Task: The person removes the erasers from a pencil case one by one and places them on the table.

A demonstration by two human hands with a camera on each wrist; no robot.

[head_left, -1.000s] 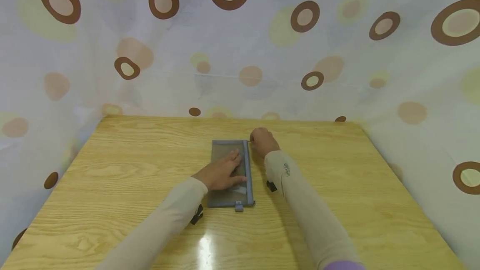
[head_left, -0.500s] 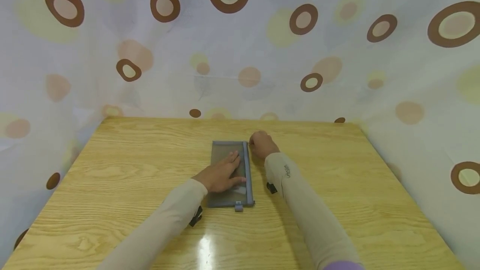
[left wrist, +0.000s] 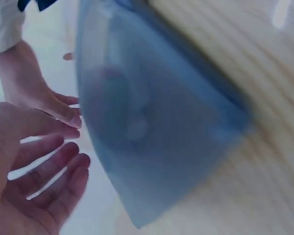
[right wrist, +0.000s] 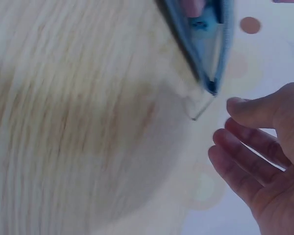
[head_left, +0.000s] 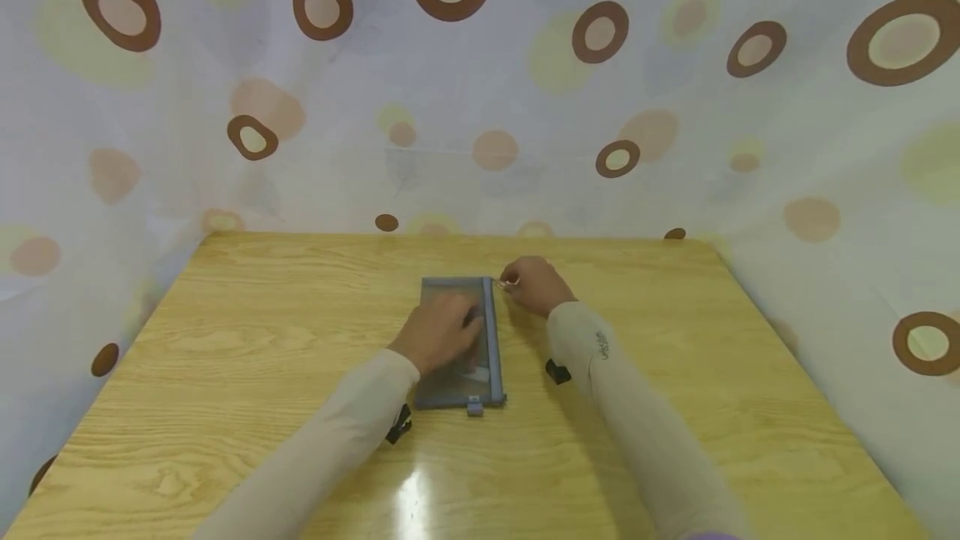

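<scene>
A blue-grey mesh zip pouch (head_left: 442,390) lies on the table, its zipper edge (head_left: 492,340) along the right side. A small tab (head_left: 475,409) juts from its near edge. My left hand (head_left: 438,332) is over the pouch, fingers loosely bent; in the left wrist view the left hand (left wrist: 34,176) has slack fingers beside the mesh. At the pouch's far right corner is my right hand (head_left: 536,283). The right wrist view shows a thin zipper pull (right wrist: 203,108) hanging from that corner, apart from the spread fingertips of my right hand (right wrist: 269,152).
The wooden table (head_left: 300,315) runs back to a white sheet (head_left: 322,173) with brown and yellow circles, which also hangs along both sides. Black straps (head_left: 558,372) are on the wrists, over pale sleeves (head_left: 630,407).
My left hand has gone from lying flat on the pouch to raised, bent fingers. My right hand has shifted slightly right, its fingertips loosening from the zipper end.
</scene>
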